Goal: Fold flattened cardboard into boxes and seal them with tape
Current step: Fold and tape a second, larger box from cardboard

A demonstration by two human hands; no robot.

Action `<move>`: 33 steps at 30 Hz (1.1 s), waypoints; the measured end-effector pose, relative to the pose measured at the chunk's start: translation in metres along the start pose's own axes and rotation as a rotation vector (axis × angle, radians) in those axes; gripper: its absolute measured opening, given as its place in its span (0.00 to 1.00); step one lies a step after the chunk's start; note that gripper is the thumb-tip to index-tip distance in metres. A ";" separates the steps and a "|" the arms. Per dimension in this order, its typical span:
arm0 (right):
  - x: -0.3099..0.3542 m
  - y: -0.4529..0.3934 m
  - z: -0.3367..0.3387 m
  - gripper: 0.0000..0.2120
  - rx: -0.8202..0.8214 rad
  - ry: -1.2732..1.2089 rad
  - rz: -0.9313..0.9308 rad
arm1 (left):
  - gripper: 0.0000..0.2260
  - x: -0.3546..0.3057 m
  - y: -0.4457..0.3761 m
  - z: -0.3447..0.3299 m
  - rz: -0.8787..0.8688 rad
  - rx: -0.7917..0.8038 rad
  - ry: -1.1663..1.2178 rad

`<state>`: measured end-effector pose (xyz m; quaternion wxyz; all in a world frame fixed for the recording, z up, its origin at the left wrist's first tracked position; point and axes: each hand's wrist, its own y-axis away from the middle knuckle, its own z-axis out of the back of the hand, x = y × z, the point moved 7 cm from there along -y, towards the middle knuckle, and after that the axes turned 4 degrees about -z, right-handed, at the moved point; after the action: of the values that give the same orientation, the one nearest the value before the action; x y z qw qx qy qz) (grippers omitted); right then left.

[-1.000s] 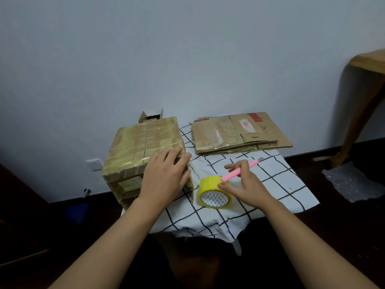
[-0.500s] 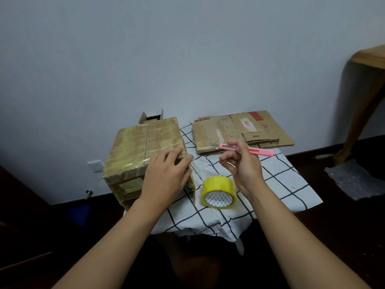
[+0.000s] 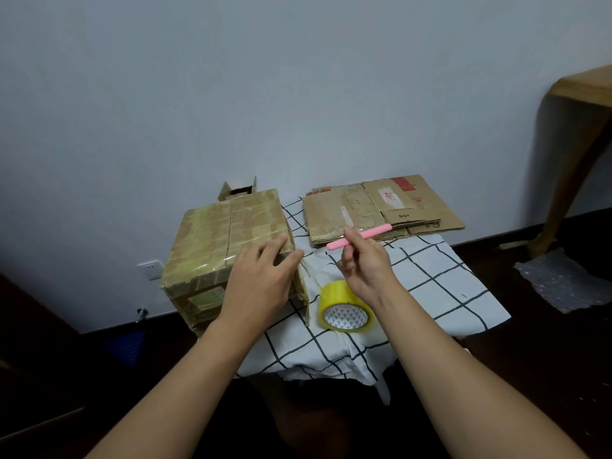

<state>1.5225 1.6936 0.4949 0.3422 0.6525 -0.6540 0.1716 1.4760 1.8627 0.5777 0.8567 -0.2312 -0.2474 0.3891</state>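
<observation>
1. On a checked cloth (image 3: 430, 276), a taped box (image 3: 228, 233) was stood at the left edge.
2. The near right corner of the box top was covered by the left hand (image 3: 261, 279), fingers straight and laid flat, nothing gripped.
3. Right of the box, a pink cutter (image 3: 359, 236) was pinched in the raised right hand (image 3: 364, 263), above the cloth.
4. Just right of the box's near corner, a yellow tape roll (image 3: 344, 308) was lying on the cloth, below that hand.
5. Flattened cardboard (image 3: 381, 210) was stacked beyond the roll, right of the box, by the wall.
6. Behind the box, a small open carton (image 3: 238, 190) was partly seen.
</observation>
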 end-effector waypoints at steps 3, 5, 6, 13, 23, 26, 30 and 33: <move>-0.004 -0.001 0.000 0.12 -0.005 -0.041 -0.003 | 0.16 0.000 0.000 0.000 -0.005 0.013 0.000; -0.007 0.000 -0.002 0.12 0.008 -0.056 -0.015 | 0.16 0.001 -0.001 0.000 -0.004 0.019 -0.003; -0.008 0.000 -0.003 0.12 0.018 -0.056 -0.016 | 0.16 0.001 -0.001 0.000 -0.003 0.020 -0.005; -0.011 -0.002 -0.008 0.13 0.099 0.006 0.030 | 0.15 0.002 -0.002 0.000 0.010 0.027 -0.008; -0.007 -0.005 -0.001 0.13 0.142 0.168 0.100 | 0.13 0.002 -0.002 -0.001 0.017 0.013 -0.021; -0.004 -0.002 -0.001 0.13 0.146 0.211 0.110 | 0.10 0.002 -0.003 -0.001 0.017 0.005 -0.022; 0.000 0.002 0.000 0.13 0.146 0.287 0.125 | 0.07 0.002 -0.003 -0.002 0.012 -0.008 -0.026; 0.000 0.005 0.001 0.11 0.155 0.334 0.129 | 0.07 0.001 -0.003 -0.003 0.006 -0.007 -0.032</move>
<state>1.5175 1.6938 0.4952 0.3829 0.5961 -0.6134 0.3490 1.4797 1.8613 0.5777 0.8506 -0.2287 -0.2618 0.3944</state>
